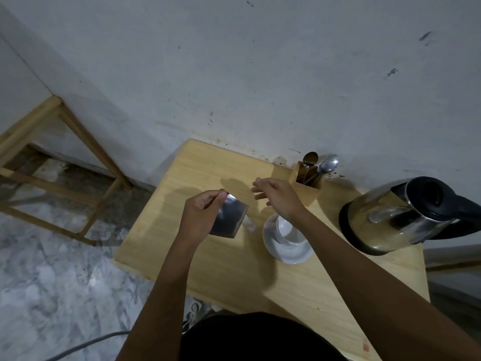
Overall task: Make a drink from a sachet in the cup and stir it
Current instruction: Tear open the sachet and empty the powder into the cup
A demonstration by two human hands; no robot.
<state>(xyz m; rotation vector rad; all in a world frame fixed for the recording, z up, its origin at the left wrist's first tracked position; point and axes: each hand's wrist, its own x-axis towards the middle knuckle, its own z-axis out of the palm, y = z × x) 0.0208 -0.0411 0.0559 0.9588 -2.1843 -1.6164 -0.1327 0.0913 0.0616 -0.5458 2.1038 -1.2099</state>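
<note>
My left hand (201, 213) pinches the top corner of a dark, shiny sachet (230, 217), which hangs above the wooden table (208, 269) to the left of the cup. A white cup (289, 231) stands on a white saucer (286, 250), partly hidden by my right forearm. My right hand (277, 195) hovers above and behind the cup with its fingers spread and nothing in it. A small pale torn strip (249, 225) lies beside the sachet's lower right corner.
A wooden holder (307, 187) with two spoons (328, 162) stands against the wall behind the cup. A steel electric kettle (398, 217) with a black lid and handle sits at the table's right. A wooden frame (59, 162) stands on the marble floor to the left.
</note>
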